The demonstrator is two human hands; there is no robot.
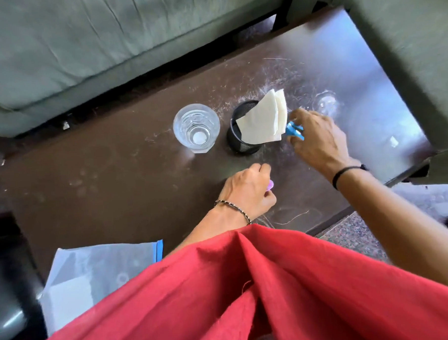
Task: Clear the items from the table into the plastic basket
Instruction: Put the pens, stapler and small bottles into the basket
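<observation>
On the dark brown table (115, 179) stands a clear glass (196, 128) and, right of it, a black mesh cup (242, 140) with white paper napkins (263, 119) sticking out. My right hand (316, 137) is just right of the cup, its fingers curled round a small blue object (294, 130). My left hand (249, 189) is nearer the table's front edge and grips a small purple object (347, 181), mostly hidden by the fingers. No plastic basket is in view.
A clear plastic bag with a blue strip (94, 273) lies at the table's near left corner. A grey-green sofa (71, 48) runs behind the table and another cushion (405, 46) at the right. My red garment (249, 297) fills the bottom.
</observation>
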